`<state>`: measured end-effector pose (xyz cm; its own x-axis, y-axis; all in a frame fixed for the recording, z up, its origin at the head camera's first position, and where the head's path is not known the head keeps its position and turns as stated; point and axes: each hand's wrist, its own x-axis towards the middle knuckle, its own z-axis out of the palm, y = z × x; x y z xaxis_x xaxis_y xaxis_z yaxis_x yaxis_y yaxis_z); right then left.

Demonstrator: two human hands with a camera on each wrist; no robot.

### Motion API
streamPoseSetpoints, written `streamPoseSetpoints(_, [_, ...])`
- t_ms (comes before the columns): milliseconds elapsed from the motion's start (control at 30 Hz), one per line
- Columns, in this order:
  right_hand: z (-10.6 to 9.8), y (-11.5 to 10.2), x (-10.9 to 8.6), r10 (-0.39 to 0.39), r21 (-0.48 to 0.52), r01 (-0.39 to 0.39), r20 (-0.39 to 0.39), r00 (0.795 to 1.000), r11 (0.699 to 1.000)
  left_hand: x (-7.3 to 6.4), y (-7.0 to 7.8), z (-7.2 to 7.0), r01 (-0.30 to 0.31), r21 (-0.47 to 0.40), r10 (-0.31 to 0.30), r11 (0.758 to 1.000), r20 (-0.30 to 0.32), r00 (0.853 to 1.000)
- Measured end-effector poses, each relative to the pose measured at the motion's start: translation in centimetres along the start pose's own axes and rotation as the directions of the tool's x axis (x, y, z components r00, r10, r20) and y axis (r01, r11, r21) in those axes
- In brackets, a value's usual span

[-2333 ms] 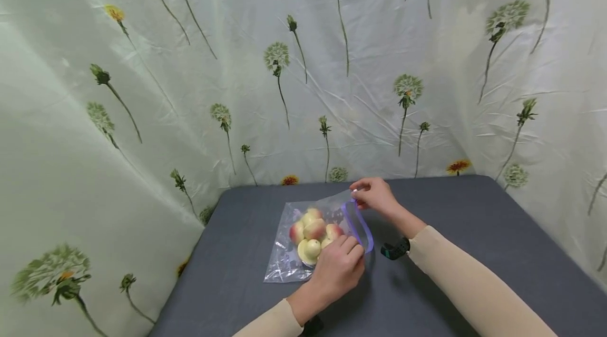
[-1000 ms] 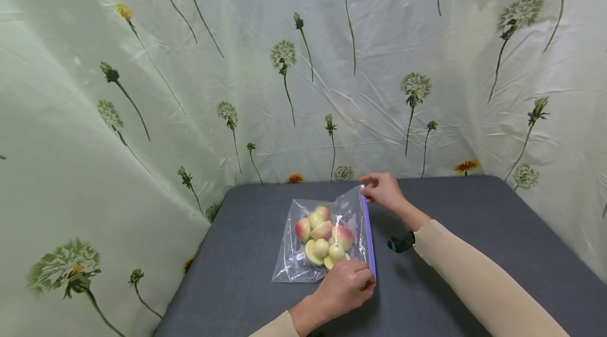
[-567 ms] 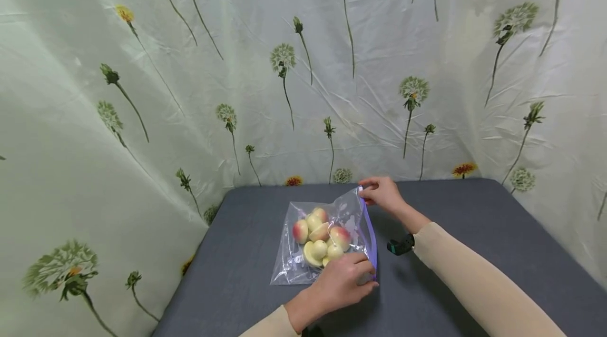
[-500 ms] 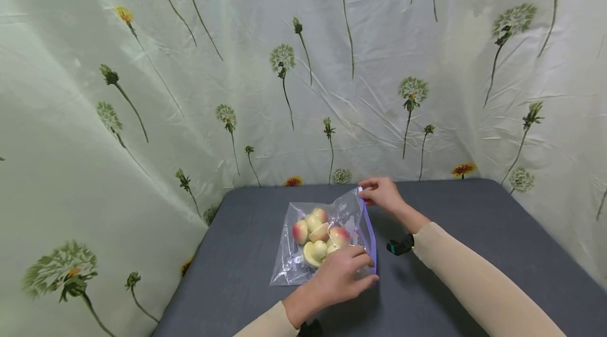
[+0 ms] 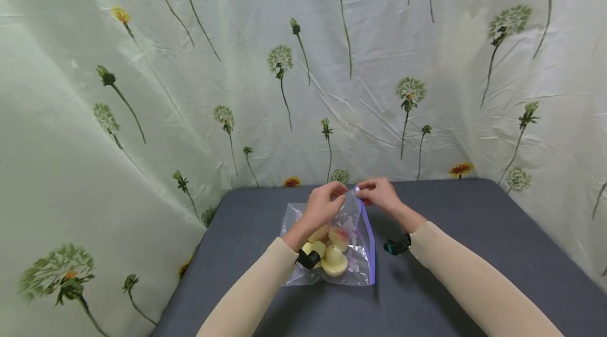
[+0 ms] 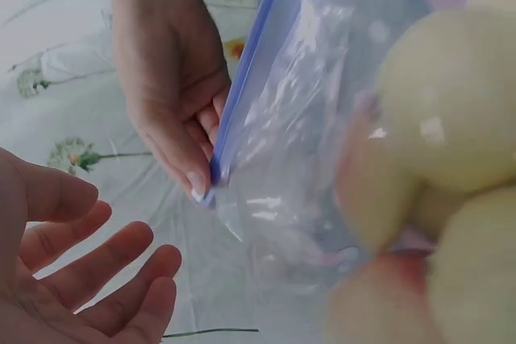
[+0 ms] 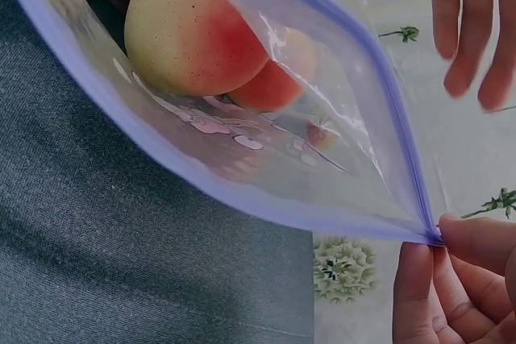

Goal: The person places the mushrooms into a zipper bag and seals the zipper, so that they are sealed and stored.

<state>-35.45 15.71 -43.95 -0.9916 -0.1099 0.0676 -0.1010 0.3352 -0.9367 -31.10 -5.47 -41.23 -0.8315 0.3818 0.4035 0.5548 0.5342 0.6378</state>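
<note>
A clear zip bag with a purple zip strip lies on the table. Inside are several pale yellow, red-blushed fruits, peach-like, some looking halved. My right hand pinches the far corner of the strip between thumb and fingers. In the right wrist view, the bag's mouth gapes between two purple edges. My left hand hovers over the bag near that corner. Its fingers are spread and loosely bent, apart from the bag in the left wrist view. The left forearm hides part of the bag and fruit.
A dark grey table carries the bag. Behind and at the sides hangs a pale curtain printed with dandelions. A black band with a camera sits on the right wrist, another black device on the left.
My left hand has left the near end of the zip strip and moved up to the far corner. The right hand still holds that corner. The strip went from flat to parted.
</note>
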Motion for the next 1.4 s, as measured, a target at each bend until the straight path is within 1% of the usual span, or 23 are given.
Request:
streamPoseSetpoints(67, [0.1, 0.0, 0.0, 0.009, 0.000, -0.009, 0.001, 1.000, 1.000, 0.9, -0.4, 0.1, 0.039, -0.009, -0.039, 0.999, 0.001, 0.999])
streamPoseSetpoints(200, [0.1, 0.0, 0.0, 0.017, -0.003, -0.017, 0.003, 1.000, 1.000, 2.5, -1.0, 0.4, 0.091, -0.029, -0.091, 0.995, 0.006, 0.996])
streamPoseSetpoints(400, [0.0, 0.1, 0.1, 0.009, 0.010, -0.009, -0.005, 1.000, 1.000, 4.2, -1.7, 1.2, 0.165, -0.014, -0.164, 0.986, 0.042, 0.986])
streamPoseSetpoints(500, [0.0, 0.2, 0.1, -0.005, 0.008, 0.005, -0.007, 1.000, 1.000, 4.9, -2.2, 1.6, 0.218, -0.001, -0.217, 0.976, 0.062, 0.974])
streamPoseSetpoints(567, [0.1, 0.2, 0.1, -0.006, 0.005, 0.006, -0.010, 1.000, 1.000, 5.2, -2.5, 1.9, 0.260, -0.010, -0.258, 0.966, 0.076, 0.963])
streamPoseSetpoints(667, [0.1, 0.2, 0.1, -0.007, 0.003, 0.007, -0.014, 1.000, 1.000, 5.5, -3.1, 2.2, 0.301, -0.021, -0.298, 0.953, 0.095, 0.950])
streamPoseSetpoints(767, [0.1, 0.3, 0.0, -0.012, 0.005, 0.012, -0.026, 1.000, 1.000, 5.7, -3.7, 2.7, 0.315, -0.034, -0.310, 0.948, 0.108, 0.945])
streamPoseSetpoints(933, [0.1, 0.5, 0.1, -0.017, 0.025, 0.018, -0.039, 0.999, 1.000, 5.8, -4.4, 3.5, 0.316, -0.101, -0.304, 0.943, 0.121, 0.945])
streamPoseSetpoints(1000, [0.2, 0.6, 0.1, -0.016, 0.031, 0.018, -0.045, 0.999, 0.999, 5.7, -4.4, 3.8, 0.315, -0.130, -0.301, 0.940, 0.114, 0.947])
streamPoseSetpoints(1167, [0.5, 0.8, 0.2, -0.009, 0.048, 0.012, -0.067, 0.998, 0.999, 5.8, -4.1, 4.0, 0.335, -0.161, -0.324, 0.928, 0.089, 0.942])
streamPoseSetpoints(1300, [0.8, 0.7, 0.3, 0.003, 0.062, 0.003, -0.086, 0.996, 0.998, 5.9, -4.3, 4.1, 0.352, -0.180, -0.337, 0.919, 0.107, 0.935])
streamPoseSetpoints(1400, [0.9, 0.6, 0.3, 0.007, 0.071, 0.000, -0.097, 0.995, 0.997, 6.0, -4.4, 4.2, 0.358, -0.218, -0.339, 0.908, 0.122, 0.933])
